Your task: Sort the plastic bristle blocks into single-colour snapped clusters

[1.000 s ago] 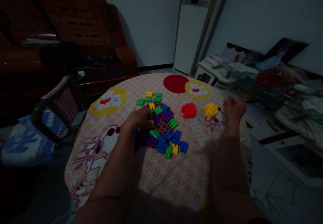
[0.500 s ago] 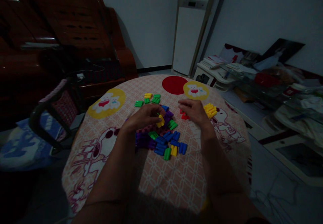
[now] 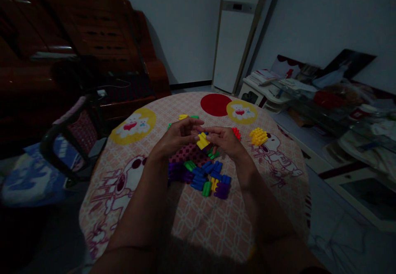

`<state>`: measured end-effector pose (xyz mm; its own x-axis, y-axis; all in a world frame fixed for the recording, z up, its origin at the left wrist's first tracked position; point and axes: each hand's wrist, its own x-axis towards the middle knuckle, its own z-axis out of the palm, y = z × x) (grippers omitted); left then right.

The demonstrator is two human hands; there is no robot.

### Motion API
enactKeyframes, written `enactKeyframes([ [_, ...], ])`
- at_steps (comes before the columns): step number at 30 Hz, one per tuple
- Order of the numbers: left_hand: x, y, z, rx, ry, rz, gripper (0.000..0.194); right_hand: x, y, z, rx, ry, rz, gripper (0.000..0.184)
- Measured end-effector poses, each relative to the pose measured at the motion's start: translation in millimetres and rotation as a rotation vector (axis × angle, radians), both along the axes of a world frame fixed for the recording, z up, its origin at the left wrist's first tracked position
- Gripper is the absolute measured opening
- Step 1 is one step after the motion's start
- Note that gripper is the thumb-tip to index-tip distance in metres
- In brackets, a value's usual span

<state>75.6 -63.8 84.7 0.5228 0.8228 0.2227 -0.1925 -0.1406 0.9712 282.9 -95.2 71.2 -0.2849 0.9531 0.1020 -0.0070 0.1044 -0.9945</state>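
Observation:
Between the fingertips of my left hand [image 3: 181, 136] and my right hand [image 3: 227, 141] is a yellow building block [image 3: 202, 141]; both hands are closed on it. Beneath them lies a pink piece with dark spots [image 3: 188, 154], its far side covered by my hands. Nearer to me are several blue blocks [image 3: 199, 181], a green block [image 3: 207, 188], a purple block [image 3: 222, 190] and a darker purple pile [image 3: 179, 172]. Red blocks [image 3: 236, 133] show just past my right hand, and a cluster of joined yellow blocks [image 3: 258, 137] sits farther right.
Everything lies on a round table with a patterned cloth [image 3: 210, 228]. A chair [image 3: 74, 134] stands at the left, with a wooden bench [image 3: 102, 43] behind it. Along the right wall runs a cluttered cabinet [image 3: 309, 101].
My right hand has moved left from the red blocks to meet my left hand at the yellow block. A purple block now lies by the near yellow one.

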Motion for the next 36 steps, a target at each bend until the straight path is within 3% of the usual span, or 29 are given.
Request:
enactKeyframes([
  [4,6,1,-3.8,0.018,0.012,-0.014,0.059,3,0,0.7,-0.054,-0.004,0.016,0.054],
  [12,25,4,-18.3,-0.006,0.053,-0.004,0.058,20,-2,7.8,-0.081,-0.091,-0.02,0.029],
  [16,31,7,-26.1,0.05,0.157,0.077,0.052,29,0,9.5,-0.105,-0.139,-0.086,0.026],
  [19,29,10,-28.0,0.11,0.254,0.169,0.046,47,2,7.7,-0.1,-0.152,-0.243,0.026],
  [25,25,10,-24.3,0.144,0.31,0.186,0.045,117,5,-1.9,0.096,-0.222,-0.858,0.027],
  [27,26,8,-22.6,0.14,0.331,0.171,0.044,138,4,-7.8,0.152,-0.302,-0.995,0.025],
  [30,28,6,-21.6,0.15,0.36,0.158,0.041,156,6,-16.6,0.19,-0.449,-1.085,0.02],
  [36,28,7,-23.0,0.162,0.388,0.155,0.039,149,9,-21.2,0.141,-0.75,-1.019,0.014],
])
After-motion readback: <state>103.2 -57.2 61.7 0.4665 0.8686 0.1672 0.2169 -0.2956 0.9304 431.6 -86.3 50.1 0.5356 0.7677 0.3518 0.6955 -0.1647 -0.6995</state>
